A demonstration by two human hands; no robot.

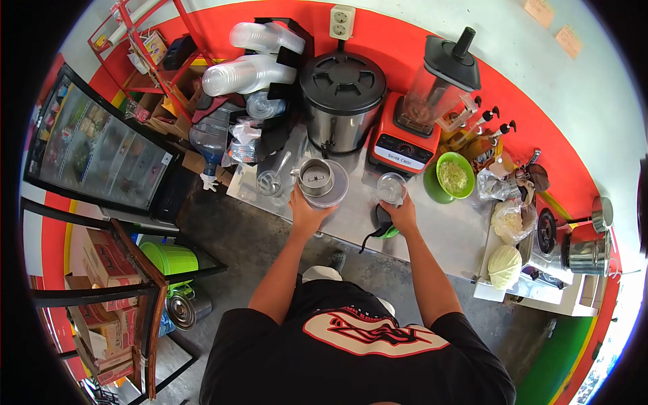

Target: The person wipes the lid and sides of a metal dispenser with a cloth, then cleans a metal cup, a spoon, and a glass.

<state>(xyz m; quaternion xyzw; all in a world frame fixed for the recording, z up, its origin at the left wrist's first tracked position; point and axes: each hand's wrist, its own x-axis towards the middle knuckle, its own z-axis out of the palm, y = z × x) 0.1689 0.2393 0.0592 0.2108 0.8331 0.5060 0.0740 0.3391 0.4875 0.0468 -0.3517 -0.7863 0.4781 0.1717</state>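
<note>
On a steel counter (445,229), a clear plastic cup (391,188) is gripped by the right hand (403,214). A metal cup (315,177), set on a clear lid (332,192), is held by the left hand (307,212). A red blender (418,128) is seen behind.

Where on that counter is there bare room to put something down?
Bare steel lies right of the right hand, between the green bowl and the counter front edge. It is crowded behind: pot, blender, bottles. The left hand holds a metal cup.
</note>
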